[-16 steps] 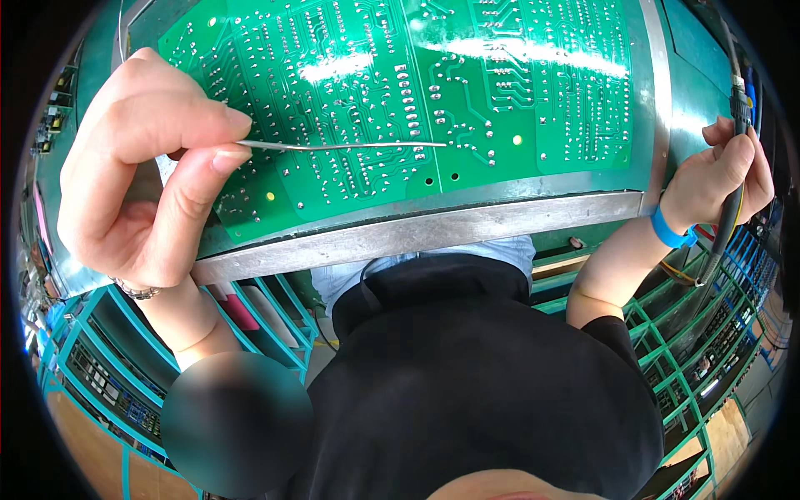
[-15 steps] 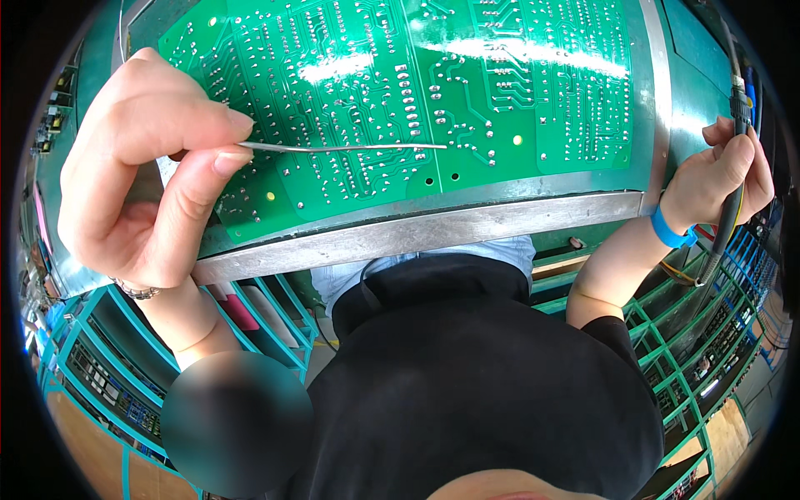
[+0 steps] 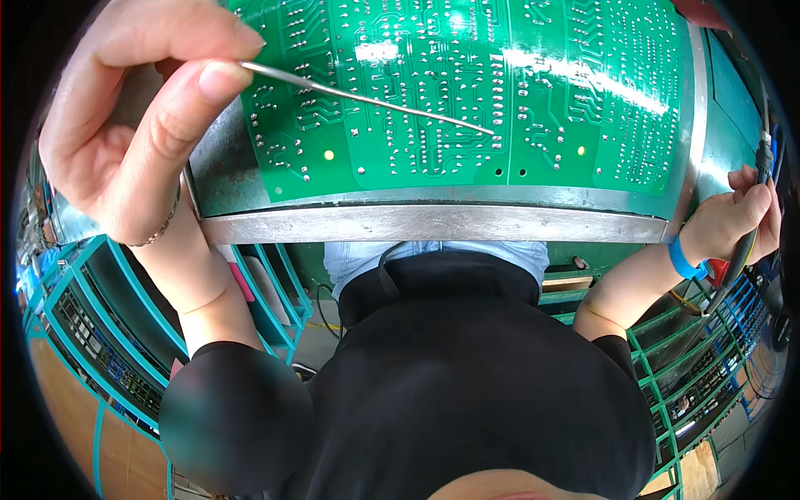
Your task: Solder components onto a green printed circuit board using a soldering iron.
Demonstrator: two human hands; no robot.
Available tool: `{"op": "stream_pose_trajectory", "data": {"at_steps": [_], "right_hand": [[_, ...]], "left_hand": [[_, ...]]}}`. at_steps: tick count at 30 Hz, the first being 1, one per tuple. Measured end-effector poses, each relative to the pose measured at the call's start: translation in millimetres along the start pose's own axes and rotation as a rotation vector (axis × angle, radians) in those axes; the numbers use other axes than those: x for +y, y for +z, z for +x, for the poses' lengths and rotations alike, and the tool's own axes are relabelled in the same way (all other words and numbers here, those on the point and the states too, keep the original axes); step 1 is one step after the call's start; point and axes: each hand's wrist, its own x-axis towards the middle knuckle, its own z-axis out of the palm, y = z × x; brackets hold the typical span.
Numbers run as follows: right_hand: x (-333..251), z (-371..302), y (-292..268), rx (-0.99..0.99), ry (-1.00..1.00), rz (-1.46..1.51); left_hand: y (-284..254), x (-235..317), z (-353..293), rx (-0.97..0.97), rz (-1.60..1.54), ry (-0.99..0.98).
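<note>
Between thumb and forefinger of my left hand (image 3: 158, 108) a thin strand of solder wire (image 3: 367, 98) is pinched. It slants right and down across the green circuit board (image 3: 400, 158), its free end over a column of solder joints near the board's middle. Whether the end touches the board, I cannot tell. The board lies with its traces and shiny joints facing up. Off past the bench's right end, my right hand (image 3: 737, 221) is closed round the black handle of a soldering iron (image 3: 743, 247), held away from the board.
A metal strip (image 3: 433, 225) edges the bench's near side, with another along the right. Teal racks (image 3: 100, 308) with boards stand low on the left, green racks (image 3: 667, 375) on the right. Cables (image 3: 767, 108) hang by my right hand. Something dark red (image 3: 702, 12) shows at the top right.
My left hand is higher in the picture, and the solder wire now slopes down to the right instead of lying nearly level. The view has shifted, moving the board right. Both grips stay closed.
</note>
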Motion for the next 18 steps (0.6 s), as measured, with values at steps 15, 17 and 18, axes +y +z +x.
{"op": "stream_pose_trajectory", "data": {"at_steps": [15,17,18], "right_hand": [[0.3,-1.1,1.1,-0.011,-0.041,0.009],[0.2,-0.3,0.0,-0.017,-0.047,0.006],[0.3,-0.3,-0.1,-0.013,-0.046,0.01]], "left_hand": [[11.8,0.6,1.9,0.008,0.096,0.033],[14.1,2.2,2.8,0.018,0.096,0.014],[14.5,2.5,3.6,0.022,0.093,0.002]]}}
